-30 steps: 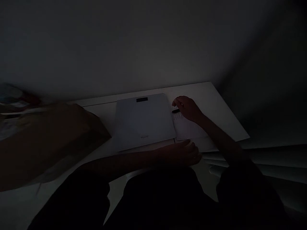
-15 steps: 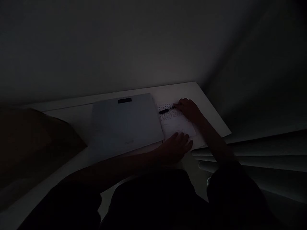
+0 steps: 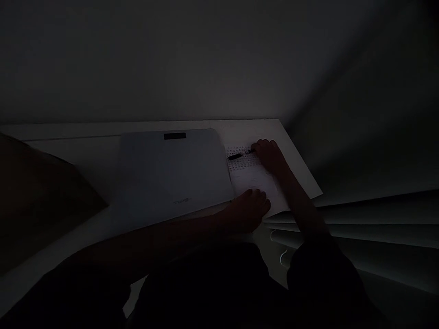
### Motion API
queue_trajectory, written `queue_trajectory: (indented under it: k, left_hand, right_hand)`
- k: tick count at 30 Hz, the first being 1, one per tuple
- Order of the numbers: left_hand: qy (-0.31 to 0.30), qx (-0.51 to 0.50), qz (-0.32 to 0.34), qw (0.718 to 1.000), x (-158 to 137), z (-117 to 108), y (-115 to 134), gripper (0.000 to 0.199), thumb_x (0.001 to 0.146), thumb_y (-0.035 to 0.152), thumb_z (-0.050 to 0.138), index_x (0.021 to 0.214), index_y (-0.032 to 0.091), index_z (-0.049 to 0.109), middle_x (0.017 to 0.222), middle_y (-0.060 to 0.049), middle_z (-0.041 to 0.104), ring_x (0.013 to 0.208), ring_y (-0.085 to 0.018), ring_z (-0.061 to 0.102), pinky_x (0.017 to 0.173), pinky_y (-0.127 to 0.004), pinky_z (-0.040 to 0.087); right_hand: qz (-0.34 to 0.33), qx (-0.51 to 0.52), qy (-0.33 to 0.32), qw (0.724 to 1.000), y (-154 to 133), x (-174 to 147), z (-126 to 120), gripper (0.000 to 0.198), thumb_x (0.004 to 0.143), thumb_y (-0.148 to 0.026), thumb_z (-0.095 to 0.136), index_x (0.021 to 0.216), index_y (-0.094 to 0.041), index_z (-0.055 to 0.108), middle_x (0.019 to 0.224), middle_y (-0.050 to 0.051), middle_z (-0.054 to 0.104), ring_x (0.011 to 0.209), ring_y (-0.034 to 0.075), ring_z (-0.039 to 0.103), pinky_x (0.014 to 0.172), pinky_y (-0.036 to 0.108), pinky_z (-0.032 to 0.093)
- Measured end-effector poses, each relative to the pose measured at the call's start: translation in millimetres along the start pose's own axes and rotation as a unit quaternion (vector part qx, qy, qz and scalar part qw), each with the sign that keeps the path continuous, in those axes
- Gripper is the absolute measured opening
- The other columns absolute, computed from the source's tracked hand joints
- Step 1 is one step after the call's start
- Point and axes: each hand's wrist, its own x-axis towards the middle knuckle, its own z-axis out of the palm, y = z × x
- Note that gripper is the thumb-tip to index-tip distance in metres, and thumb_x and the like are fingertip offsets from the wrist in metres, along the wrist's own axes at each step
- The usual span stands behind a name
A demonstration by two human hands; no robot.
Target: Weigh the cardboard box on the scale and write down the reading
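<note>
In dim light, a white sheet or booklet (image 3: 255, 178) lies on the table, with rows of small dark printed marks on its upper part. Over those rows lies a dark pen (image 3: 235, 156); my right hand (image 3: 269, 153) has its fingertips closed at the pen's right end. My left hand (image 3: 248, 210) rests at the sheet's near edge with the fingers laid over it, somewhat bent, holding nothing that I can see. Left of the sheet is a pale flat slab with a dark window, like a bathroom scale (image 3: 171, 173); my left forearm crosses in front of it.
The white table (image 3: 298, 178) meets a grey wall (image 3: 154, 64) at the back. A brown box-like thing (image 3: 41, 205) stands at the left. Right of the table's edge hang dark folds, perhaps curtain cloth (image 3: 370, 233).
The view has shifted and turned slightly, so the table sits more level. My right fingers remain at the pen's end, and my left fingers look slightly more bent on the sheet.
</note>
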Motion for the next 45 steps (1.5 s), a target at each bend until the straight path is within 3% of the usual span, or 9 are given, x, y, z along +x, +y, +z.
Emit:
queue_trajectory:
  k: [6,13,19,22,24,28,31,37,45]
  left_hand:
    - [-0.019,-0.006,-0.008,1.0,0,-2,0,0.032,0.101,0.021,0.043,0.128,0.008,0.057,0.133,-0.019,0.06,0.116,-0.032,0.056,0.093,-0.042,0.044]
    - [0.007,-0.018,-0.01,1.0,1,5,-1,0.028,0.1,0.018,0.043,0.121,0.009,0.059,0.125,-0.018,0.061,0.107,-0.03,0.056,0.088,-0.041,0.044]
    - [0.018,-0.019,-0.009,1.0,0,9,-1,0.03,0.098,0.018,0.047,0.125,0.008,0.056,0.125,-0.019,0.06,0.107,-0.031,0.056,0.088,-0.042,0.044]
    - [0.033,-0.014,-0.006,0.999,0,10,-1,0.03,0.099,0.02,0.045,0.124,0.008,0.056,0.121,-0.018,0.061,0.106,-0.031,0.056,0.087,-0.042,0.044]
    - [0.034,-0.009,-0.007,0.999,0,10,-1,0.031,0.1,0.02,0.042,0.124,0.007,0.057,0.118,-0.018,0.062,0.103,-0.03,0.056,0.085,-0.041,0.044]
    - [0.029,-0.013,-0.007,0.999,2,9,0,0.03,0.1,0.022,0.046,0.123,0.007,0.057,0.118,-0.018,0.062,0.103,-0.03,0.056,0.085,-0.041,0.043]
    - [0.033,-0.02,-0.013,0.999,2,10,0,0.027,0.098,0.021,0.049,0.12,0.008,0.058,0.114,-0.017,0.062,0.1,-0.029,0.056,0.085,-0.04,0.042]
    - [0.041,-0.006,-0.015,0.999,2,15,0,0.029,0.1,0.022,0.045,0.122,0.008,0.057,0.119,-0.018,0.062,0.102,-0.03,0.055,0.083,-0.04,0.042]
    - [0.025,-0.026,-0.022,0.999,3,8,0,0.027,0.096,0.019,0.048,0.119,0.008,0.058,0.115,-0.016,0.062,0.099,-0.029,0.055,0.08,-0.041,0.042]
  right_hand:
    - [0.112,0.041,0.021,0.993,7,-3,-8,0.026,0.106,-0.024,0.04,0.112,-0.01,0.061,0.095,0.013,0.062,0.086,0.024,0.056,0.081,0.036,0.035]
    - [0.215,0.155,0.165,0.95,9,-14,-7,0.016,0.09,-0.031,0.046,0.08,-0.019,0.045,0.064,0.003,0.047,0.059,0.016,0.043,0.061,0.03,0.031]
    - [0.245,0.446,0.168,0.845,-3,-8,-15,0.027,0.097,-0.044,0.049,0.105,-0.018,0.053,0.068,0.0,0.059,0.058,0.013,0.054,0.056,0.024,0.039]
    - [0.233,0.594,0.108,0.763,-14,-5,-19,0.037,0.094,-0.054,0.053,0.094,-0.017,0.056,0.071,0.003,0.064,0.061,0.014,0.059,0.054,0.023,0.045]
    - [0.223,0.626,0.093,0.741,-24,-6,-19,0.039,0.089,-0.055,0.059,0.081,-0.017,0.052,0.063,0.002,0.059,0.055,0.012,0.055,0.051,0.022,0.043]
    - [0.251,0.624,0.108,0.732,-39,-10,-22,0.044,0.082,-0.053,0.065,0.067,-0.019,0.042,0.049,-0.003,0.043,0.042,0.008,0.039,0.041,0.02,0.03]
    - [0.264,0.639,0.064,0.719,-42,-13,-22,0.044,0.086,-0.059,0.056,0.071,-0.018,0.052,0.049,-0.001,0.048,0.04,0.011,0.043,0.039,0.021,0.033]
    - [0.23,0.601,0.042,0.765,-45,-18,-14,0.047,0.084,-0.053,0.069,0.066,-0.017,0.045,0.055,0.001,0.054,0.05,0.012,0.051,0.046,0.021,0.039]
    - [0.258,0.588,0.012,0.767,-52,-13,-14,0.046,0.088,-0.055,0.057,0.066,-0.019,0.042,0.053,0.0,0.047,0.048,0.01,0.042,0.048,0.023,0.034]
